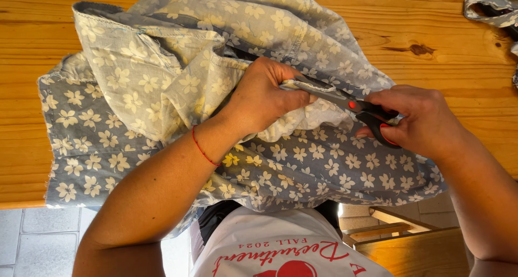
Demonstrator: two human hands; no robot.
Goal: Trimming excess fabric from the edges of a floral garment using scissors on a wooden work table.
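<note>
Wooden table (442, 45); floral blue fabric (302, 169) spread on it.

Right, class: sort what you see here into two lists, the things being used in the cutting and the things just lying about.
In use:
- blue flowered fabric
- black-handled scissors
- left hand, gripping the fabric
- right hand, working the scissors

Lying about:
- fabric scrap at the far corner
- wooden table, only bearing the work

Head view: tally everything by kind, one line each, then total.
Hands: 2, left hand and right hand
Scissors: 1
Floral garment: 1
Fabric scrap: 1
Red string bracelet: 1
Wooden table: 1
Total: 7
</note>
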